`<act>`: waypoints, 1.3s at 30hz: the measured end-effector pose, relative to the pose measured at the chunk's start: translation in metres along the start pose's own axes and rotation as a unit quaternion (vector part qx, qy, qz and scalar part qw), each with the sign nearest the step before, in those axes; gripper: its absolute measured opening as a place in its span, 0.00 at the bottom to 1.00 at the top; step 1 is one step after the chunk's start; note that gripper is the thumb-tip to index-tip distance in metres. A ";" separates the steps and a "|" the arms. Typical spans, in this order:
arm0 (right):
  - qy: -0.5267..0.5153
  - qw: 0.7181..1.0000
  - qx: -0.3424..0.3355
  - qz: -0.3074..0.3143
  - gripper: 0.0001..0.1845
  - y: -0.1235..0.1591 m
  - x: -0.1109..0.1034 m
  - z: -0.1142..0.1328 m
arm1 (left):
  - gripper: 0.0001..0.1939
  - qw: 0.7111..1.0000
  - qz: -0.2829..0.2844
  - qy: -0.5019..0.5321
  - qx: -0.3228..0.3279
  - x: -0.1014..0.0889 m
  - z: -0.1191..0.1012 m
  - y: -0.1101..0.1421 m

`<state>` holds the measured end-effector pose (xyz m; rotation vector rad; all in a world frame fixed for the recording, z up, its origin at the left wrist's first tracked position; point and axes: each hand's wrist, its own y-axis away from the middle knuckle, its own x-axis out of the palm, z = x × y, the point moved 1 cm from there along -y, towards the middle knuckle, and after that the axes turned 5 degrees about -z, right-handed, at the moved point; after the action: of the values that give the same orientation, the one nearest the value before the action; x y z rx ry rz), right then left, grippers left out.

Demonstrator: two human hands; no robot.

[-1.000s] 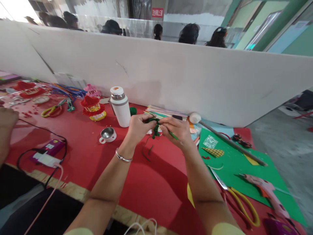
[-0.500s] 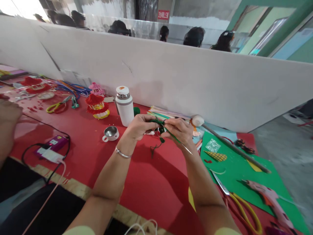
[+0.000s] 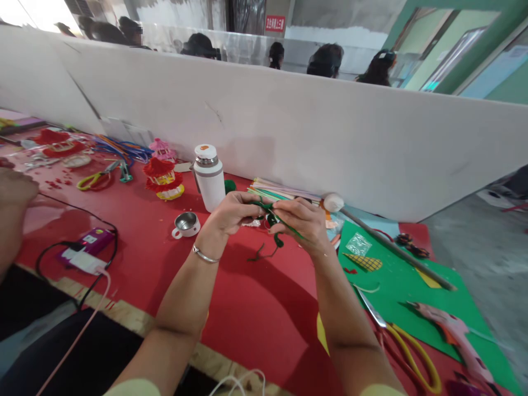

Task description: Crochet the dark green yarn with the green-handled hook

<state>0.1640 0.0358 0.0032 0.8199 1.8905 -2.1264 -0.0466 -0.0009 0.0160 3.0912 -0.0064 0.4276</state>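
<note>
Above the middle of the red table, my left hand (image 3: 238, 212) pinches a green fuzzy strand (image 3: 261, 204) that looks like pipe cleaner. Close beside it, my right hand (image 3: 303, 221) grips the same green piece with thumb and fingers, and a length of it runs along the palm. A curled green end (image 3: 278, 240) with a thin tail dangles below the fingertips. Something small, dark and white, shows between the hands; its kind is unclear. My fingers hide part of the work.
A white thermos (image 3: 209, 179) and metal cup (image 3: 186, 224) stand left of my hands. Colored stems (image 3: 284, 191) lie behind. Scissors (image 3: 402, 344), a pink glue gun (image 3: 451, 330) and a stick (image 3: 396, 248) lie right. Another person's hand (image 3: 16, 190) is far left.
The thin shiny rod sticking out past my right hand no longer shows clearly. The dangling green end has shifted and curls more. Both hands stay nearly in place.
</note>
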 end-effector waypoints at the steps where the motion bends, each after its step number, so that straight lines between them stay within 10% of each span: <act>1: 0.010 1.000 -0.002 0.025 0.11 -0.003 -0.003 0.001 | 0.14 0.999 -0.010 -0.033 0.023 -0.002 0.001 -0.001; 6: 0.059 0.992 0.038 0.103 0.09 -0.015 -0.010 0.014 | 0.09 0.965 -0.047 -0.206 0.157 -0.005 0.009 -0.008; 11: -0.135 0.976 0.144 0.091 0.18 -0.016 -0.021 0.012 | 0.08 0.959 0.000 -0.256 0.120 -0.001 0.009 -0.004; 20: -0.465 0.776 0.426 -0.021 0.26 -0.001 0.011 -0.003 | 0.09 0.996 0.058 0.053 -0.048 0.016 0.004 0.002; 28: -0.189 0.930 0.255 -0.184 0.24 -0.006 0.027 0.022 | 0.11 0.994 -0.056 0.098 -0.004 0.022 0.009 -0.001; 39: -0.170 0.931 0.246 -0.207 0.24 -0.002 0.025 0.020 | 0.18 0.994 -0.032 0.089 0.062 0.020 0.005 0.002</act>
<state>0.1361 0.0229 -0.0069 0.0811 1.4604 -2.8343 -0.0257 -0.0032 0.0167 3.1502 0.1274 0.7248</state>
